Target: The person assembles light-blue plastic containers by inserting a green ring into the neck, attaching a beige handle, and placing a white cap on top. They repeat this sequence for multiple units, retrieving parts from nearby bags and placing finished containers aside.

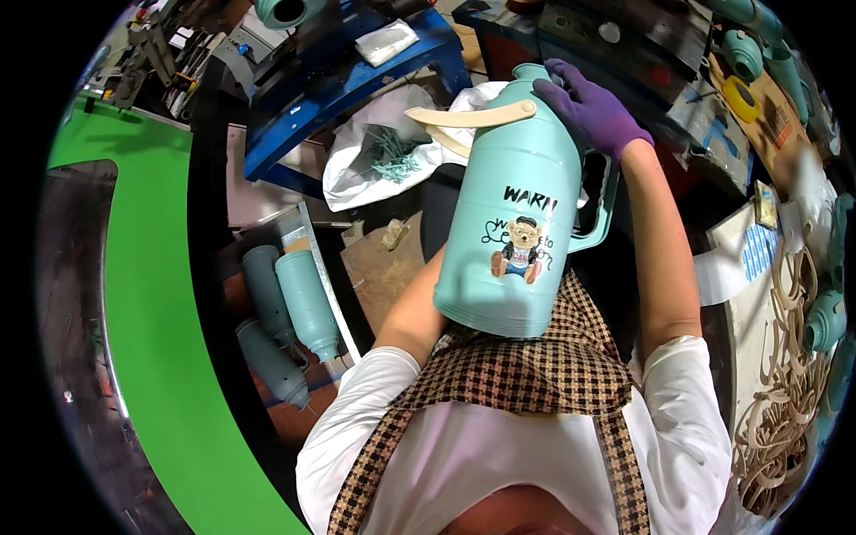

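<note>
One large turquoise flask (513,209) fills the middle of our view, standing tilted against our checked apron (544,366) with its base pressed to our chest and its neck pointing to the far side. It carries a cream carry handle (473,116) swung across its shoulder, a turquoise side handle (599,209) on the right, and a bear picture on its body. Our right hand (588,107), in a purple glove, lies over the top of the flask, its fingers (560,78) curled round the neck and closed on it. Our left hand is hidden behind the flask; only the forearm (412,312) shows running up under the body, so we cannot tell how those fingers stand, though the arm seems to prop the flask. As far as we can judge, the shell, both handles and the picture are already on, and the work now at the neck is not finished. To the left, three bare turquoise flask bodies (294,312) lie on the floor without handles. Far and left of the flask, an open white bag (379,152) holds small turquoise parts. On the surface at the right lies a heap of cream handles (785,419), with more turquoise pieces (825,316) just beside it.
</note>
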The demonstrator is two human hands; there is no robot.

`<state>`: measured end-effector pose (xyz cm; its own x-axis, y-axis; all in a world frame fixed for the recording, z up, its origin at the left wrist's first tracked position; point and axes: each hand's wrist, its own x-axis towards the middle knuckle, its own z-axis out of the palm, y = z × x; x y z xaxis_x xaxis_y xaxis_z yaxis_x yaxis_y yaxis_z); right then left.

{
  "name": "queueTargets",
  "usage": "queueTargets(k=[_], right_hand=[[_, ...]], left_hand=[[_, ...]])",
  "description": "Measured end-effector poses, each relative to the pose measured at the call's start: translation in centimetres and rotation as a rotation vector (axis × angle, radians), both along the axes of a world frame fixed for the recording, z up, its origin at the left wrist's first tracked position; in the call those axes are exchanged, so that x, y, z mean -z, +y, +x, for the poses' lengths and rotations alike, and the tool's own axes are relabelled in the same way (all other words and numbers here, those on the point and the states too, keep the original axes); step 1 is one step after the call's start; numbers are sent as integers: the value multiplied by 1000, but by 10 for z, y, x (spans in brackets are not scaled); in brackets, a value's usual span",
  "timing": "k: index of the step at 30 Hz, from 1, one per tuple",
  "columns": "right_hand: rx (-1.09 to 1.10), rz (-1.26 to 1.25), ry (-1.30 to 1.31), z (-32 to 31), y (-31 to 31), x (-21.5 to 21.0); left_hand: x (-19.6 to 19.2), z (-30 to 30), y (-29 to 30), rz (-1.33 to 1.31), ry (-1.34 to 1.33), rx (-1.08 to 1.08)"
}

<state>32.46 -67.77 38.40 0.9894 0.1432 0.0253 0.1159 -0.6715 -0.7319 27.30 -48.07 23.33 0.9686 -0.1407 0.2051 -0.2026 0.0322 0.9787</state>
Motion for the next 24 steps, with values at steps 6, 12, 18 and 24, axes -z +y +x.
queueTargets(k=[6, 12, 18, 24], right_hand=[[-17, 2, 0, 0, 6, -5], [-30, 45, -23, -1, 6, -4], [-44, 127, 28, 3, 3, 3], [-29, 191, 66, 0, 1, 10]], left_hand=[[-1, -2, 1, -3, -2, 13], [-2, -6, -2, -7, -4, 22], [-4, -8, -3, -14, -4, 34], [-8, -11, -2, -14, -4, 61]])
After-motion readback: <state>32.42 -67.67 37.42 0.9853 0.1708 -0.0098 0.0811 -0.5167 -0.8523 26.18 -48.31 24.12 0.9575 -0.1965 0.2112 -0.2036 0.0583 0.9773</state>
